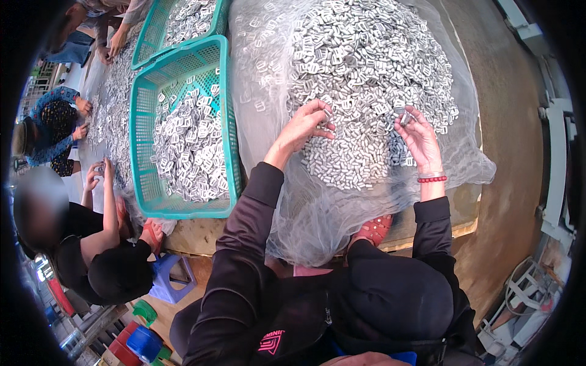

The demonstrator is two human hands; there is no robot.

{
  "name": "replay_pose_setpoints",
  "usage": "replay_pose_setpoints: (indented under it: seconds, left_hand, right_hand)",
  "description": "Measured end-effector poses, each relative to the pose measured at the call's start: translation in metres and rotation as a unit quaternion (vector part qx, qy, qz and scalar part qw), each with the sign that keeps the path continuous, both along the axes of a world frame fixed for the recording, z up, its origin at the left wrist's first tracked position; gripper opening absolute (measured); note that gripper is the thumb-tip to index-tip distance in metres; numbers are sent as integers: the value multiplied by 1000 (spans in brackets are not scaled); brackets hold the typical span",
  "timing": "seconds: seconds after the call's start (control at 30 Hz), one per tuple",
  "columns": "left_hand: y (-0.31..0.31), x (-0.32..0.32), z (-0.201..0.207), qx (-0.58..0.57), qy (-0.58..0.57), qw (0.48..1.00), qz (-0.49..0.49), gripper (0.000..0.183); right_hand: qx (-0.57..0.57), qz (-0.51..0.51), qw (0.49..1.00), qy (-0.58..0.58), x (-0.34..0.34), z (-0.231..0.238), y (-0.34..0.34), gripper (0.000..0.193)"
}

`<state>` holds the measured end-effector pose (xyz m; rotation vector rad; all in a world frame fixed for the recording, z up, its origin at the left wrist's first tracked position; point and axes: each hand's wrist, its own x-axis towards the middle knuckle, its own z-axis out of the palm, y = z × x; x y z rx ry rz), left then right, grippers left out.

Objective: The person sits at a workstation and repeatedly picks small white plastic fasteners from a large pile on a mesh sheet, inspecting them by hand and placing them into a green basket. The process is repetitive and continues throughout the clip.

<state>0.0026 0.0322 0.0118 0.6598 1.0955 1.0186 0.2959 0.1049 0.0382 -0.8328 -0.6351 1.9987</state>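
My left hand [305, 127] is over the near left part of a heap, its fingers bent in a pinch with a small grey metal piece [328, 113] at the tips. To the right, my right hand [420, 135] is raised with thumb and fingers closed on a grey metal buckle [405, 119]. Beneath and beyond both hands spreads a large pile of grey metal buckles [372, 46]. Small pellet-like metal pieces [345, 161] lie nearest me. A darker bluish patch of pieces [400, 150] sits beside my right wrist.
A thin translucent sheet [317, 213] lies under the heap. On the left stands a green plastic basket [224, 122] of buckles, with a second green basket [146, 36] behind it. Several co-workers handle pieces farther left. A purple stool [171, 280] stands on the floor.
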Motion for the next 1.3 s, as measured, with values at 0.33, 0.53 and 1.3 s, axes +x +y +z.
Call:
replay_pose_setpoints:
  seconds: [0.33, 0.53, 1.3]
  left_hand:
    - [36, 105, -43, 149, 566, 808, -64, 34]
    - [28, 60, -18, 62, 293, 952, -68, 25]
    - [6, 75, -27, 196, 380, 903, -48, 22]
  right_hand:
    - [111, 11, 921, -374, 8, 2, 0, 21]
    - [14, 20, 988, -154, 11, -5, -5, 27]
    - [198, 240, 510, -802, 30, -69, -34, 29]
